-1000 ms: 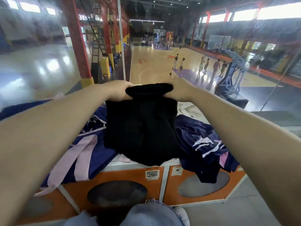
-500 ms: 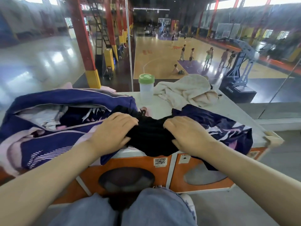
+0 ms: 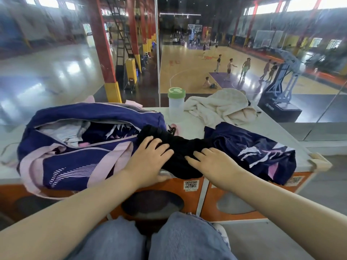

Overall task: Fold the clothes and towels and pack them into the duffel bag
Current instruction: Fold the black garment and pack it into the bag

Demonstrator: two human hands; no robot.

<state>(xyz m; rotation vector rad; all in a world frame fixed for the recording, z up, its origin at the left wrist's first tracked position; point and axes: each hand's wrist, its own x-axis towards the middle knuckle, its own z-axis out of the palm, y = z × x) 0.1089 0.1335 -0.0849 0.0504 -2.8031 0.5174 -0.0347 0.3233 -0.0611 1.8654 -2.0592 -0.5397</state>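
Note:
A black garment [image 3: 180, 147] lies bunched on the white counter [image 3: 272, 126] at its front edge. My left hand [image 3: 150, 158] presses flat on its left part, fingers straight. My right hand [image 3: 212, 160] lies flat on its right part. The navy and pink duffel bag [image 3: 75, 152] sits to the left, unzipped, with white and navy clothes showing inside. A navy patterned garment [image 3: 259, 151] lies crumpled to the right. A cream towel [image 3: 219, 107] is heaped at the back.
A clear bottle with a green lid [image 3: 176, 104] stands behind the black garment, by a glass wall. Orange locker fronts [image 3: 244, 196] are below the counter. My knees in jeans [image 3: 169, 237] are at the bottom. A basketball court with people lies beyond the glass.
I held the black garment up by its top edge, then brought it down onto the counter. Both hands let go and now press flat on it.

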